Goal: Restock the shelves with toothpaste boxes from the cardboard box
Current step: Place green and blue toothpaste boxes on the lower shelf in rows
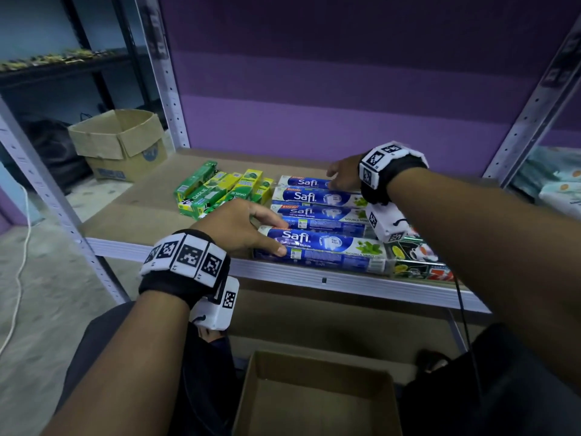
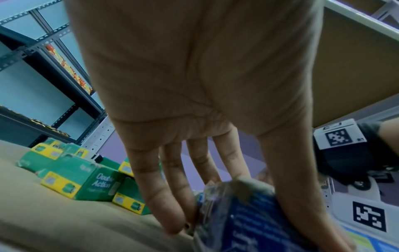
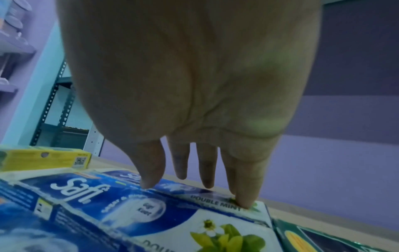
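Four blue Safi toothpaste boxes point(image 1: 317, 215) lie side by side on the shelf board point(image 1: 132, 212), centre of the head view, w/ green-yellow Darlie boxes point(image 1: 220, 190) just to their left. Left hand point(image 1: 242, 228) reaches in from lower left, palm down, at the left end of the nearest Safi box point(image 1: 320, 247); thumb on its front face, fingers point(image 2: 168, 196) straight and slightly apart, tips at the box end per left wrist view. Right hand point(image 1: 344, 171) stretches from the right over the rearmost Safi box point(image 3: 194, 189), palm down, fingers straight, a bit spread, little fingertip touching the box top. Open cardboard box point(image 1: 317, 398) sits bottom centre, below the shelf edge. Second carton point(image 1: 119, 143) on the floor, upper left.
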`<state>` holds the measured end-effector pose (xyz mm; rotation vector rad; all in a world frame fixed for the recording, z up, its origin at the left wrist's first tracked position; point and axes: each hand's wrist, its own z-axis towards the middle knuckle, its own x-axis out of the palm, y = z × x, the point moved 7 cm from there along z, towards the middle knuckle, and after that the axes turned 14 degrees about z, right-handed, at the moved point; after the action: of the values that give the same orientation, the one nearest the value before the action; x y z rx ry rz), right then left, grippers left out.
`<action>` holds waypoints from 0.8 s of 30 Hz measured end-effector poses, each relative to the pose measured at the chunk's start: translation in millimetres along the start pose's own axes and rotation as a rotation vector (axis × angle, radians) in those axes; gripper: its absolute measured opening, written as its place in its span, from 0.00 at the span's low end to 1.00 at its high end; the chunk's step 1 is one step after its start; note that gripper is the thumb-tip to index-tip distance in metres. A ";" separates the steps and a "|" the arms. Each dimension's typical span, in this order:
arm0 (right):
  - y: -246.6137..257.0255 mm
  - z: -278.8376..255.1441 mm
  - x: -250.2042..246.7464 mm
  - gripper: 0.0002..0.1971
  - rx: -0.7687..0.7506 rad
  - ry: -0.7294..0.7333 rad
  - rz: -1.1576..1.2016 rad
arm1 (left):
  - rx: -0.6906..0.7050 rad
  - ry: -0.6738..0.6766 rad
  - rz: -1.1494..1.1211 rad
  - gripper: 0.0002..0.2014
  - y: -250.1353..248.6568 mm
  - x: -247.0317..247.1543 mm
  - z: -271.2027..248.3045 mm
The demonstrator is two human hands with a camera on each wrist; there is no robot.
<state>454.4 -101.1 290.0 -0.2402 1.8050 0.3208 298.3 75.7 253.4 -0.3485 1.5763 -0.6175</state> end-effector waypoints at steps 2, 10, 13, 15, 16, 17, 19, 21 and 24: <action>-4.8 15.4 6.9 0.26 0.025 0.054 -0.046 | 0.027 0.008 0.007 0.22 -1.4 0.3 1.8; -8.8 36.5 19.9 0.27 -0.006 0.109 -0.213 | 0.107 -0.003 0.044 0.24 -9.9 -2.9 3.2; -8.5 36.8 21.6 0.26 -0.021 0.112 -0.258 | 0.107 -0.005 0.049 0.23 -10.5 -2.9 2.9; -8.6 33.2 20.3 0.26 -0.027 0.103 -0.285 | 0.104 -0.006 0.048 0.23 -10.3 -3.0 2.7; -9.0 32.2 19.6 0.26 -0.029 0.100 -0.290 | 0.105 -0.005 0.050 0.23 -10.5 -2.7 2.5; -9.2 32.1 19.4 0.26 -0.027 0.103 -0.290 | 0.105 -0.006 0.053 0.23 -10.8 -2.5 2.2; -4.5 28.7 20.4 0.25 -0.027 0.116 -0.279 | 0.105 -0.012 0.063 0.23 -11.3 -2.1 1.6; -0.7 27.4 23.9 0.25 -0.015 0.129 -0.251 | 0.099 -0.023 0.070 0.23 -10.9 -1.9 1.3; 0.7 25.6 24.7 0.25 -0.002 0.105 -0.262 | 0.090 -0.027 0.070 0.22 -10.8 -1.9 0.1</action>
<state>471.2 -91.6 260.2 -0.4975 1.8497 0.1258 297.1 68.1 261.1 -0.2319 1.5232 -0.6251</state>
